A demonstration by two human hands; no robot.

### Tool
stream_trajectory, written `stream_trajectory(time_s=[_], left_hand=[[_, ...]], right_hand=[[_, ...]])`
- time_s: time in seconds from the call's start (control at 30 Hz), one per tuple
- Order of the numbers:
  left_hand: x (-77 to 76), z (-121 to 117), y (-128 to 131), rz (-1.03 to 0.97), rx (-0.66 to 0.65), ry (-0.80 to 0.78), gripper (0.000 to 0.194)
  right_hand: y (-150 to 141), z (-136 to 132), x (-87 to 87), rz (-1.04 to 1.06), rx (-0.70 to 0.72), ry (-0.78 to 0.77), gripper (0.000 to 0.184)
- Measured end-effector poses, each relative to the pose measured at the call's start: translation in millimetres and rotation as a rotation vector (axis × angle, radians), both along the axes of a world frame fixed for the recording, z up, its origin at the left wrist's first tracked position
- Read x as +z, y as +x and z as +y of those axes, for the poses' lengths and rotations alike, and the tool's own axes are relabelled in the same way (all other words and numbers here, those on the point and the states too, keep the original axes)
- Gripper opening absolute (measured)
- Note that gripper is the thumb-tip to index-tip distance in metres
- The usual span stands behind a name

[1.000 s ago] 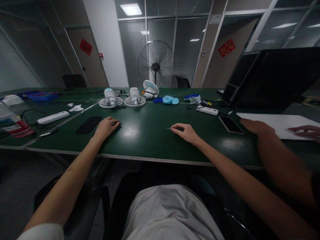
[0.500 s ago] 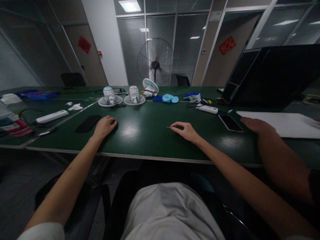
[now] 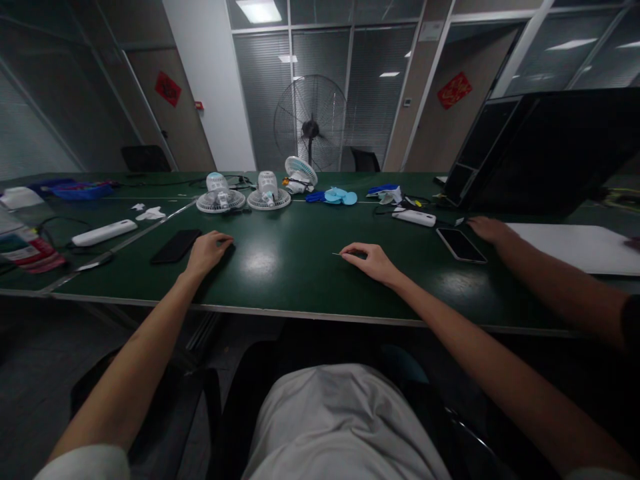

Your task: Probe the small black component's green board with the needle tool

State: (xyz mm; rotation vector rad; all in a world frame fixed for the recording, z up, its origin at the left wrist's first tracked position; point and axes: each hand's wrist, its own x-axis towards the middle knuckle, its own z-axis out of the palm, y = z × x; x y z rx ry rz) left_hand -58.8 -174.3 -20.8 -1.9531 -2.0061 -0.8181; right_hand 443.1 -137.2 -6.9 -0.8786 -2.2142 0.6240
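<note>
My right hand (image 3: 371, 263) rests on the green table (image 3: 280, 283), thumb and forefinger pinched on a thin needle-like stick (image 3: 336, 254). The stick's tip points left, and its exact kind is too small to tell. To the left, my left hand (image 3: 209, 252) lies on the table with its fingers curled and pressed together. What it holds, if anything, is hidden. A black phone (image 3: 175, 247) lies flat just left of that hand.
Small white fans (image 3: 269, 199) and light-blue pieces (image 3: 340, 196) lie farther back. At right are a white power strip (image 3: 414, 217), a phone (image 3: 461, 245), a white sheet (image 3: 575, 243), a black monitor (image 3: 545, 153) and another person's hand (image 3: 487, 230). A plastic bag (image 3: 30, 247) stands left.
The other person's hand at the right has moved left and away, off the white sheet to beyond the phone. My left hand's fingers have closed slightly; my right hand stays still.
</note>
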Motion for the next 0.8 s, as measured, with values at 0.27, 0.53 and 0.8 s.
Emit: stream_trajectory(time_s=[0.27,0.53,0.8], left_hand=[[-0.7,-1.4,-0.2,-0.001,0.014,0.011,0.039],[0.9,0.4,4.2,-0.025,-0.073,-0.02,0.043],[6.4,1.4,51.6,-0.089,-0.327,-0.108,0.041]], right_hand=[[0.9,2.2,-1.9,-0.01,0.001,-0.003,0.023],[0.0,2.8,-3.2,-0.007,0.003,0.002,0.025],[0.2,2.3,-2.1,-0.007,0.004,0.014,0.024]])
